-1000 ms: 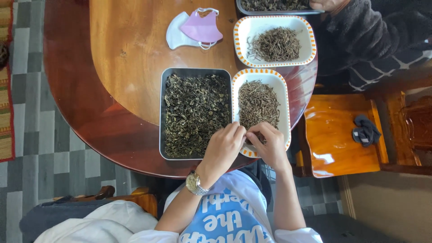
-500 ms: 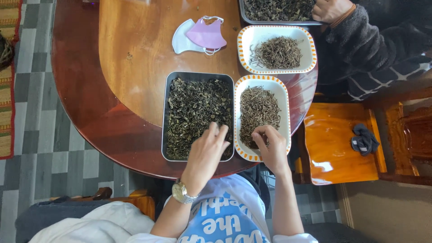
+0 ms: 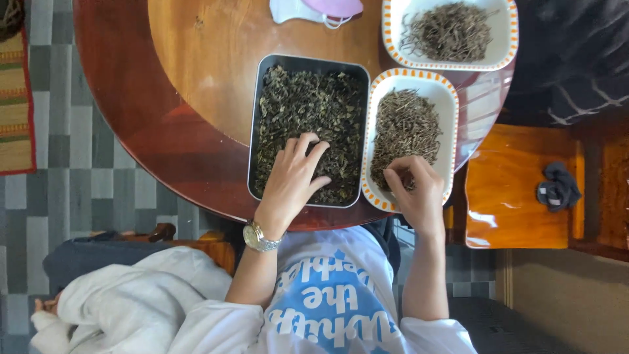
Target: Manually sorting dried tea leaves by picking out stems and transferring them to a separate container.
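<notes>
Dried leaves: dark, crumpled leaves (image 3: 298,105) fill the grey metal tray (image 3: 257,131), which sits near my edge of the round wooden table (image 3: 196,78).
Left hand: a second ago my left hand (image 3: 290,180) was pinched together with the right over the white dish; now it has crossed back onto the tray and lies open, fingers spread flat on the leaves at the tray's near end, gripping nothing I can see.
Right hand: my right hand (image 3: 416,190) has stayed over the near end of the white dish with the orange rim (image 3: 373,131), fingertips curled together down among the thin brown stems (image 3: 406,128); whether a stem is between them, I cannot tell.
Meaning: I judge that one piece has just gone into the stems and my left hand is back feeling for another among the leaves.
Further off: a second orange-rimmed dish of stems (image 3: 452,29) stands at the table's far right edge, with face masks (image 3: 314,10) just beside it.
Watch: it sits on my left wrist (image 3: 257,237).
</notes>
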